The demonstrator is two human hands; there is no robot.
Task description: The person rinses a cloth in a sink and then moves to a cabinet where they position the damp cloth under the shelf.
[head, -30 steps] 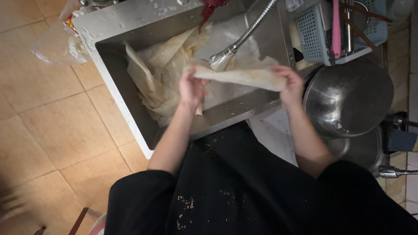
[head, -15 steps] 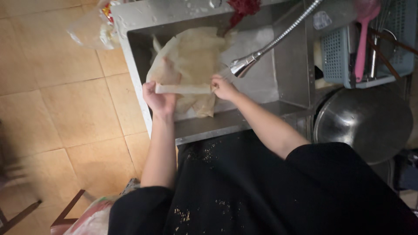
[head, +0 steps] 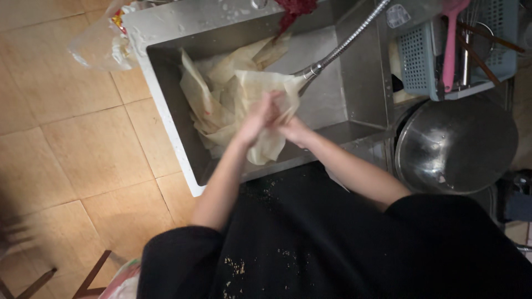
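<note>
Limp wet sheet (head: pixel 260 94) is sagging over the sink's (head: pixel 160 105) front edge; my left hand (head: pixel 256 119) and right hand (head: pixel 292 128) are pinching its folded middle.

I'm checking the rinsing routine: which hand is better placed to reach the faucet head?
Probably the right hand: it sits nearer the faucet head at the hose end. The left hand, also gripping the sheet, lies slightly farther away.
</note>
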